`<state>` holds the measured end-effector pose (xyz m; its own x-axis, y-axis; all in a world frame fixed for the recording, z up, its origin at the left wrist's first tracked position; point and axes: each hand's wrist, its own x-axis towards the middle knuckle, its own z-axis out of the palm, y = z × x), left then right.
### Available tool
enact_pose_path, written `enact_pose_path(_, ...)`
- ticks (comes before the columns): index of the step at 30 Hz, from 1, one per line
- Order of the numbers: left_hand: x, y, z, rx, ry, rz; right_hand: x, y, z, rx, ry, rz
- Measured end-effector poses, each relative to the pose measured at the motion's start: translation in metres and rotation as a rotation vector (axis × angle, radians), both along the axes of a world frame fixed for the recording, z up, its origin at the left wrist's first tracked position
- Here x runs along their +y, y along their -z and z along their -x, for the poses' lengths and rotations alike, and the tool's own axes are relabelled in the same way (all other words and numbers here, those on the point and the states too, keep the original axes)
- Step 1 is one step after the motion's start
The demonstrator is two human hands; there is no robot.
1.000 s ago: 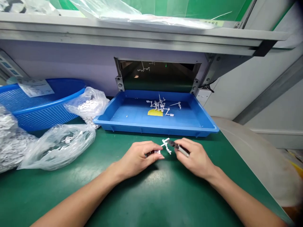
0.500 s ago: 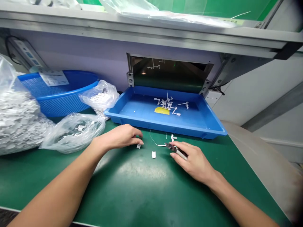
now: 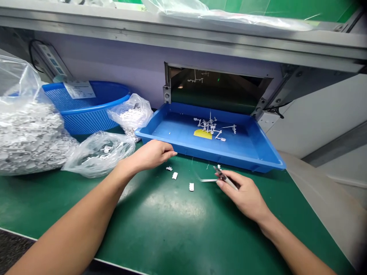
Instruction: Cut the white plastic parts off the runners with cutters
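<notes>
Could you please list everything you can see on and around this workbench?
green work mat: 1, green, covering the bench
tray: 1, blue, on the mat
sprues: several, white, in the tray
paper patch: 1, yellow, under the sprues
small parts: 3, white, on the mat
mesh basket: 1, blue, left of the tray
label: 1, white, on the basket rim
plastic bags: 3, clear, left of the tray, holding white parts
conveyor belt: 1, dark, in the opening behind the tray
side cutters: 1 pair, dark and grey, in the right hand
left hand: 1, open, beside the tray's front edge
right hand: 1, gripping the cutters
</notes>
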<state>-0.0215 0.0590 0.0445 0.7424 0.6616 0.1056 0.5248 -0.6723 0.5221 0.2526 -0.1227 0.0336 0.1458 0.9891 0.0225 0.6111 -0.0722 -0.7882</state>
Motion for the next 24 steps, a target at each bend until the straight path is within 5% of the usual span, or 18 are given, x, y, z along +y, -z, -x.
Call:
enact_pose_path(5, -0.02, 0.002, -0.016, -0.126, 0.122, 0.205, -0.003, -0.01, -0.007, 0.747, -0.072, 0.0)
enact_pose_path(8, -0.045, 0.004, -0.036, -0.281, 0.168, 0.316, -0.003, -0.011, -0.005, 0.873, -0.121, 0.004)
enact_pose_path(13, -0.075, 0.011, -0.062, -0.376, 0.132, 0.256, -0.005, -0.006, 0.003, 0.733, -0.084, 0.005)
enact_pose_path(19, -0.077, 0.011, -0.061, -0.461, 0.034, 0.121, -0.006, -0.01, -0.005, 0.551, -0.132, -0.023)
enact_pose_path(24, -0.08, 0.008, -0.061, -0.505, 0.08, 0.16, -0.002, -0.01, -0.005, -0.125, 0.011, -0.124)
